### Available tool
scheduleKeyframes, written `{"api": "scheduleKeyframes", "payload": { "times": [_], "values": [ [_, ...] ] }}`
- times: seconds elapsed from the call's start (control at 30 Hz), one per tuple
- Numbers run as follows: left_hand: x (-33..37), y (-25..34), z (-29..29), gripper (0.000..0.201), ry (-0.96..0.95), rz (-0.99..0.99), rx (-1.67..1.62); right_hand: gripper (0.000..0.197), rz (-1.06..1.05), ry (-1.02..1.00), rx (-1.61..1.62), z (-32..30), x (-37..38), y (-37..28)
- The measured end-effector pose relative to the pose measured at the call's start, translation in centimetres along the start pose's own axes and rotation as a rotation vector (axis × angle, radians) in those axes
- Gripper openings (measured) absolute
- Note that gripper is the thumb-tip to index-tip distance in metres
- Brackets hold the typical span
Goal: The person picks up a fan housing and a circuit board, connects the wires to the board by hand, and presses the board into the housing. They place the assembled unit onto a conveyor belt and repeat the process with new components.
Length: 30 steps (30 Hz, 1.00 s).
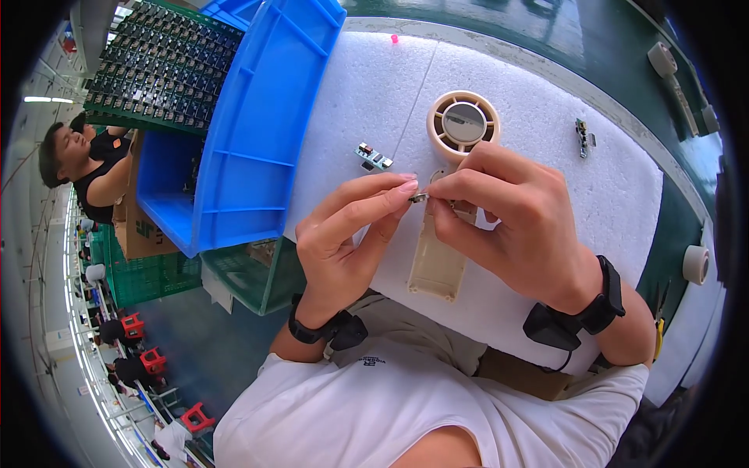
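Note:
My left hand (351,230) pinches a small electronic part (419,198) between thumb and fingers. At the same part, my right hand (519,214) is closed with thumb and forefinger pressed together; the fingertips hide most of it, so its exact kind is unclear. Under my hands lies an open cream handheld fan, its round head (464,122) on the far side and its hollow handle shell (437,261) toward me. My right fingers cover the joint between them. A small circuit board (374,156) lies just beyond my left fingers.
White foam sheet (359,86) covers the bench. Another small board (583,138) lies at its right, a pink bit (395,38) at its far edge. A blue bin (257,132) stands left, with stacked circuit panels (160,66). Tape rolls (695,264) sit right. Another person (90,168) is far left.

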<state>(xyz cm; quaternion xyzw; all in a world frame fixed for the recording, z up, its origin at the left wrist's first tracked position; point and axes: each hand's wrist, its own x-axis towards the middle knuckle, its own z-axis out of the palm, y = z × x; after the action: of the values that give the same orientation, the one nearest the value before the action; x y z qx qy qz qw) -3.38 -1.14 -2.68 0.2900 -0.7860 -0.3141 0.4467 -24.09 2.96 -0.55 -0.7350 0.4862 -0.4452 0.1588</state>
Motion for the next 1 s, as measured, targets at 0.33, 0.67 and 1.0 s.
{"api": "scheduleKeyframes", "payload": {
  "times": [0.33, 0.67, 1.0],
  "values": [
    [-0.7, 1.3, 1.5, 0.036, 0.119, 0.223, 0.379, 0.010, 0.074, 0.058, 0.147, 0.4, -0.1, -0.5],
    [-0.5, 1.9, 1.7, 0.037, 0.098, 0.251, 0.508, 0.009, 0.155, 0.097, 0.239, 0.5, -0.1, -0.6],
    [1.3, 3.9, 0.4, 0.054, -0.040, -0.455, -0.385, 0.011, 0.145, 0.118, 0.366, 0.2, 0.2, -0.2]
  ]
}}
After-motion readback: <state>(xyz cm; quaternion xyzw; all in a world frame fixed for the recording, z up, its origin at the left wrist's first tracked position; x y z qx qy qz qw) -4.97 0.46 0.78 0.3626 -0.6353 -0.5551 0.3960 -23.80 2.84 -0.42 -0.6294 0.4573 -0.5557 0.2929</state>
